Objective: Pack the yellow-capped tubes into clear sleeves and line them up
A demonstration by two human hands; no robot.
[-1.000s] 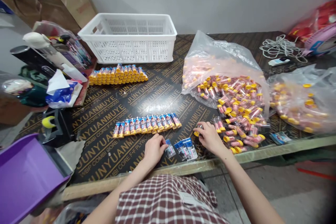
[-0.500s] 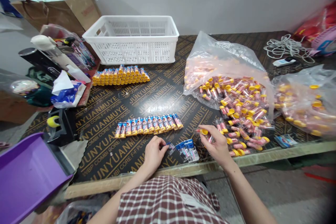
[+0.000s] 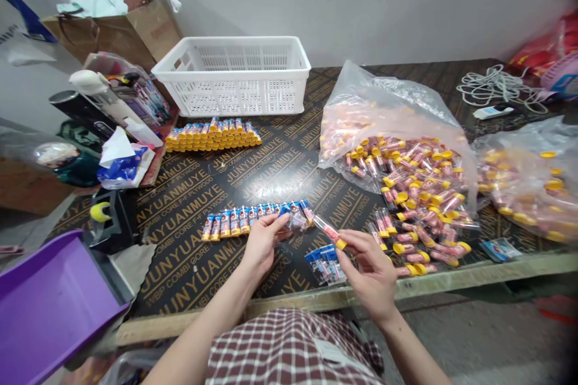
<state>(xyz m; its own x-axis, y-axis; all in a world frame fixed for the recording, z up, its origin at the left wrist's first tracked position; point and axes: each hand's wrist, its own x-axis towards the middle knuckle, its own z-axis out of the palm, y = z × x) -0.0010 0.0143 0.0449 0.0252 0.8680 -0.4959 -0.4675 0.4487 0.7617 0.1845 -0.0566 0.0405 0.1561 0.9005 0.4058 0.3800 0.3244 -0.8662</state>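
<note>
My left hand [image 3: 264, 243] pinches a small clear-and-blue printed plastic sleeve [image 3: 297, 221], held just above the near row. In my right hand [image 3: 370, 267] is a clear tube with a yellow cap [image 3: 330, 233] and a pink-red print or filling, its clear end pointing toward the sleeve. The tube and sleeve are close but apart. Several more flat sleeves [image 3: 323, 264] lie below, between my hands. Behind my left hand runs a row of blue-wrapped tubes [image 3: 241, 220]. A loose heap of yellow-capped tubes [image 3: 415, 186] spills from a plastic bag [image 3: 392, 93] at right.
Farther back, a block of blue-wrapped tubes [image 3: 212, 137] is stacked before a white basket [image 3: 239, 93]. A second bag of tubes [image 3: 528, 186], a small blue packet [image 3: 500, 250] and a coiled cable [image 3: 494, 89] are at right. A tape dispenser [image 3: 112, 222] and purple dustpan [image 3: 58, 307] stand left.
My left hand has lifted the sleeve up and away from me. My right hand has brought the tube left from the heap's edge, toward the sleeve. The camera view has shifted slightly.
</note>
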